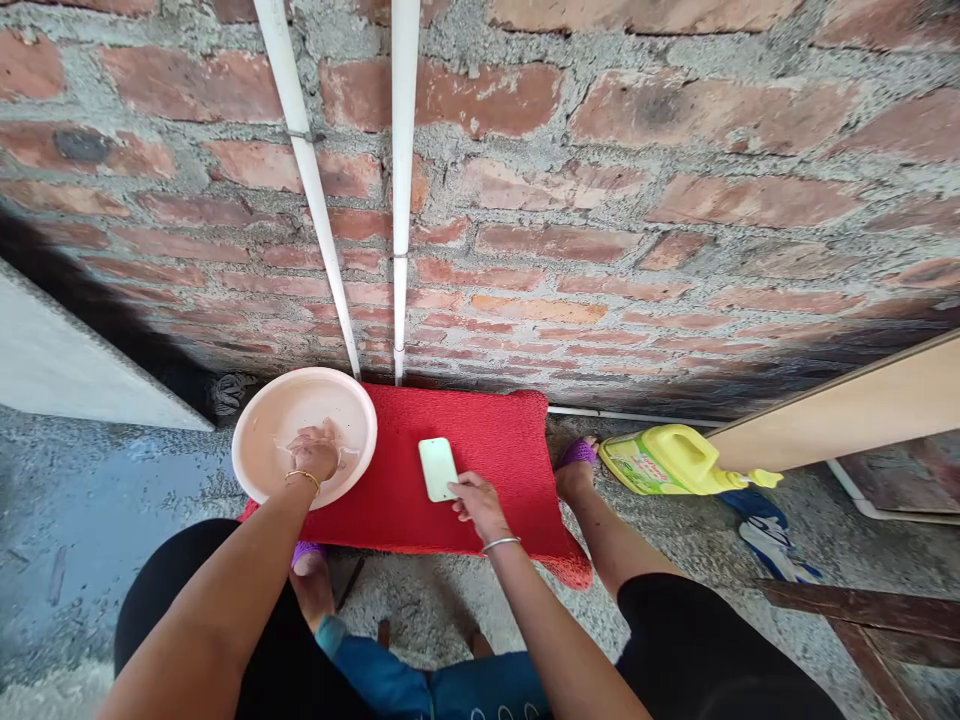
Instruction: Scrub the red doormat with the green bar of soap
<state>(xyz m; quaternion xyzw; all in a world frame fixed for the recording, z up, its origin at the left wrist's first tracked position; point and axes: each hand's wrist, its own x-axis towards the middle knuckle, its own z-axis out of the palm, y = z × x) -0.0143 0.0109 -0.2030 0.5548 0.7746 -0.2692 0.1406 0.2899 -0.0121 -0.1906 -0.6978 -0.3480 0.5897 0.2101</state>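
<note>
My left hand (pixel 313 450) reaches into a pale pink basin (pixel 247 465), at the water inside. Its fingers look spread, and I make out nothing held in them. My right hand (pixel 478 503) pinches the lower right corner of a pale green, flat, phone-shaped slab (pixel 437 468) between thumb and fingers. Rounded corners and a small dark mark near its top edge show on the slab. Beneath both lies a red textured cloth (pixel 495 430), spread over a low surface, with the basin on its left end.
A yellow jug with a pump top (pixel 667 460) lies on the floor at right, near blue and white gloves (pixel 772 545). Two white pipes (pixel 403 150) run down the brick wall (pixel 637 220). Boards (pixel 97 350) lean at left. Wet concrete (pixel 150 500) shows at left.
</note>
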